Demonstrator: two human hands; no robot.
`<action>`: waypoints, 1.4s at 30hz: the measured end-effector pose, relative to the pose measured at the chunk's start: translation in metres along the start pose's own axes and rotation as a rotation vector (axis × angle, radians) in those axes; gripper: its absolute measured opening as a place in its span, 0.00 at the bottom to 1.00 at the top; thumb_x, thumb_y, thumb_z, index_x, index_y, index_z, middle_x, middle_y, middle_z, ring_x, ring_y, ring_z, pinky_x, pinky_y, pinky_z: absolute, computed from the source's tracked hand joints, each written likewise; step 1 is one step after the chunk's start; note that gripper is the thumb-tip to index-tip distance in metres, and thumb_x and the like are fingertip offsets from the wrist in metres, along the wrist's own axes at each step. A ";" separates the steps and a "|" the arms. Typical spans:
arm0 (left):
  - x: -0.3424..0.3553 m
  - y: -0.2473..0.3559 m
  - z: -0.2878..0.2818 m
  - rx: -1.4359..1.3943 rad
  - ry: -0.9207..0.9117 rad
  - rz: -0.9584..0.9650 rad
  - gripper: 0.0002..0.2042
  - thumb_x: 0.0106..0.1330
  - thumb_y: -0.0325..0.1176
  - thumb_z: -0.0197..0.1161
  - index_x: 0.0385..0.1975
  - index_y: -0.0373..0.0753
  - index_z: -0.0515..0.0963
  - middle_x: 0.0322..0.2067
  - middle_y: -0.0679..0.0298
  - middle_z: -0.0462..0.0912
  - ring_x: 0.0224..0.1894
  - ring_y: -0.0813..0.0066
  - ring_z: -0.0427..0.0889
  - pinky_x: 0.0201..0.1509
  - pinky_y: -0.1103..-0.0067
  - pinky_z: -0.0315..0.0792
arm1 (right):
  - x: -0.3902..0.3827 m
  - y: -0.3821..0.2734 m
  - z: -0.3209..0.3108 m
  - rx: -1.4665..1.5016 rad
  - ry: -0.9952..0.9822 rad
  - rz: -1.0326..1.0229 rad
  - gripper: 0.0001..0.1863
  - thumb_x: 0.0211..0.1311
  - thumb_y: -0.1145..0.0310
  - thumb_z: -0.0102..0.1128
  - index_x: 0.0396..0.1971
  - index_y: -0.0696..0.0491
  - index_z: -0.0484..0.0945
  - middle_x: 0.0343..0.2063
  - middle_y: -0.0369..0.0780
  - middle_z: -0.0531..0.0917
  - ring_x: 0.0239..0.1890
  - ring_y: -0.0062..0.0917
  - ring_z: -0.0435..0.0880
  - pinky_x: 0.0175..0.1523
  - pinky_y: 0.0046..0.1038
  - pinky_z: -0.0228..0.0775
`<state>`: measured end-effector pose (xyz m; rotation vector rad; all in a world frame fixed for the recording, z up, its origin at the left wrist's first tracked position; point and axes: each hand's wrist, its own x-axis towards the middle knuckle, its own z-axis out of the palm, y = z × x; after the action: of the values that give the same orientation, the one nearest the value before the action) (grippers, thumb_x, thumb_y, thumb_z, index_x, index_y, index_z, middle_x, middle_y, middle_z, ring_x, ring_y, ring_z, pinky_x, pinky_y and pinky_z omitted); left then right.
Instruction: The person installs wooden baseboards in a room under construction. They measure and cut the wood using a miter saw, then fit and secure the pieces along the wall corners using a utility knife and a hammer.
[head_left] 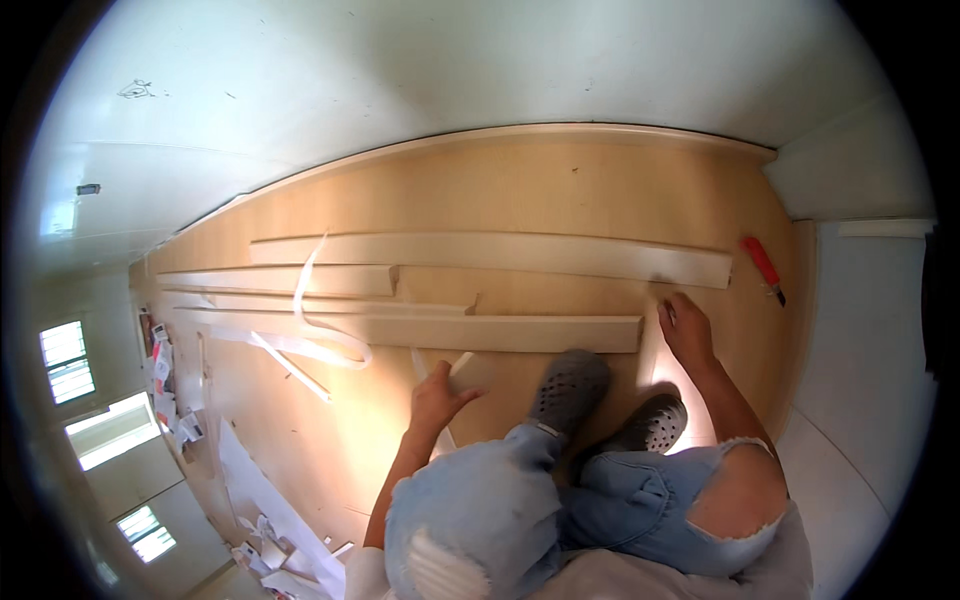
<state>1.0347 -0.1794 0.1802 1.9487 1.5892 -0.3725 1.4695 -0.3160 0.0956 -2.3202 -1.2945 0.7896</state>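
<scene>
My left hand [436, 402] is in front of the boards, its thumb stuck out to the right. A short pale strip [462, 364] shows at its fingertips, blurred; the grip is partly hidden. A long white strip [418, 362] runs down behind this hand. My right hand [687, 330] is closed with curled fingers, just right of the end of the nearest pale board [500, 332]. Whatever its fingers pinch is too small to make out. Beyond lies a longer pale board [490, 255], its right end past my right hand.
Two more trim boards [290, 280] lie at left, crossed by a curled white ribbon [305, 290]. A red utility knife [763, 265] lies far right, near the wood floor's edge. My grey clogs [570, 385] stand close to the boards. Paper scraps [275, 555] litter the lower left.
</scene>
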 end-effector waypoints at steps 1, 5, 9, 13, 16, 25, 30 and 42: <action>-0.002 -0.002 -0.005 -0.026 -0.033 -0.027 0.31 0.50 0.53 0.79 0.42 0.36 0.72 0.34 0.47 0.85 0.40 0.45 0.85 0.43 0.60 0.78 | 0.012 -0.006 -0.003 -0.143 0.076 -0.101 0.21 0.59 0.67 0.68 0.51 0.56 0.77 0.49 0.46 0.82 0.52 0.42 0.82 0.54 0.35 0.78; -0.013 -0.020 0.002 -0.082 -0.051 -0.155 0.30 0.52 0.54 0.77 0.41 0.36 0.72 0.35 0.45 0.85 0.41 0.44 0.85 0.44 0.60 0.78 | 0.044 -0.017 -0.010 -0.331 0.138 -0.280 0.34 0.50 0.66 0.75 0.59 0.54 0.72 0.61 0.45 0.73 0.65 0.38 0.72 0.58 0.37 0.78; -0.020 -0.027 0.028 -0.036 -0.125 -0.175 0.29 0.54 0.52 0.76 0.44 0.36 0.73 0.37 0.44 0.85 0.44 0.42 0.84 0.46 0.58 0.77 | 0.060 -0.013 -0.012 -0.391 0.183 -0.296 0.35 0.48 0.66 0.76 0.58 0.55 0.73 0.61 0.44 0.73 0.65 0.38 0.71 0.58 0.36 0.78; 0.003 -0.006 0.026 -0.053 -0.176 -0.015 0.30 0.55 0.51 0.76 0.49 0.36 0.74 0.39 0.43 0.85 0.46 0.41 0.83 0.48 0.58 0.76 | 0.067 -0.009 -0.015 -0.434 0.135 -0.222 0.28 0.47 0.65 0.74 0.50 0.56 0.77 0.54 0.46 0.76 0.61 0.41 0.73 0.52 0.37 0.81; 0.024 -0.008 0.030 -0.084 -0.120 0.147 0.29 0.55 0.47 0.76 0.51 0.38 0.75 0.42 0.43 0.84 0.48 0.41 0.82 0.49 0.57 0.76 | 0.070 0.002 -0.004 -0.486 0.122 -0.255 0.13 0.51 0.65 0.66 0.36 0.55 0.81 0.45 0.47 0.79 0.53 0.40 0.78 0.44 0.36 0.82; 0.024 0.029 -0.020 -0.473 -0.160 0.123 0.14 0.62 0.33 0.70 0.45 0.34 0.80 0.37 0.51 0.85 0.40 0.56 0.85 0.46 0.69 0.77 | 0.044 -0.058 -0.081 -0.387 -0.106 -0.410 0.08 0.55 0.69 0.57 0.33 0.53 0.82 0.33 0.44 0.84 0.42 0.36 0.85 0.45 0.35 0.79; -0.030 0.095 -0.125 -0.337 -0.180 0.164 0.13 0.63 0.31 0.68 0.44 0.35 0.79 0.37 0.51 0.84 0.39 0.56 0.84 0.45 0.70 0.75 | 0.028 -0.127 -0.181 -0.412 -0.275 -0.431 0.08 0.54 0.68 0.59 0.32 0.54 0.83 0.30 0.45 0.86 0.38 0.39 0.87 0.44 0.37 0.79; -0.371 -0.019 -0.189 -0.575 -0.302 -0.421 0.16 0.61 0.38 0.71 0.46 0.38 0.80 0.36 0.58 0.86 0.39 0.69 0.83 0.46 0.72 0.76 | -0.160 -0.324 -0.427 -0.304 -0.958 -0.286 0.22 0.59 0.50 0.63 0.31 0.57 0.83 0.26 0.48 0.86 0.32 0.45 0.87 0.39 0.44 0.78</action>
<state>0.8970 -0.3583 0.5309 1.0758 1.6640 -0.3110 1.4592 -0.3069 0.6549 -1.8869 -2.1819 1.8122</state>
